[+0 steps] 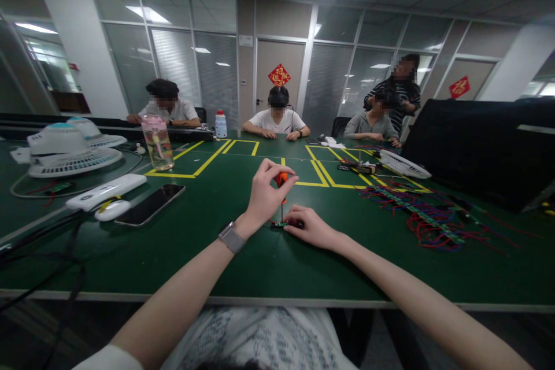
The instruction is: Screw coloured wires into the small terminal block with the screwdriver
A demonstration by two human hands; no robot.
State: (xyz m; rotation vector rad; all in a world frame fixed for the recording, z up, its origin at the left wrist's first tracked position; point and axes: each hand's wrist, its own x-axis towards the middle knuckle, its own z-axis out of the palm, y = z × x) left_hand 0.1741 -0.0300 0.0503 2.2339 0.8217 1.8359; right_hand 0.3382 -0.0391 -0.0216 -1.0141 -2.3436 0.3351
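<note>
My left hand [269,189], with a watch on its wrist, grips the orange handle of a screwdriver [282,179] between thumb and fingers. The screwdriver stands upright, its thin shaft reaching down to a small green circuit board [277,224] on the green table [182,260]. Low beside the board, my right hand [307,226] has its fingers pressed together at the board's right edge. A small dark object partly shows under those fingers; what it is cannot be made out.
Wired circuit boards [425,219] lie at right near a black monitor [485,150]. At left are a phone [151,204], a power strip [106,192], a pink-lidded bottle [158,144] and white fans [73,150]. Yellow tape marks the table. Several people are across it.
</note>
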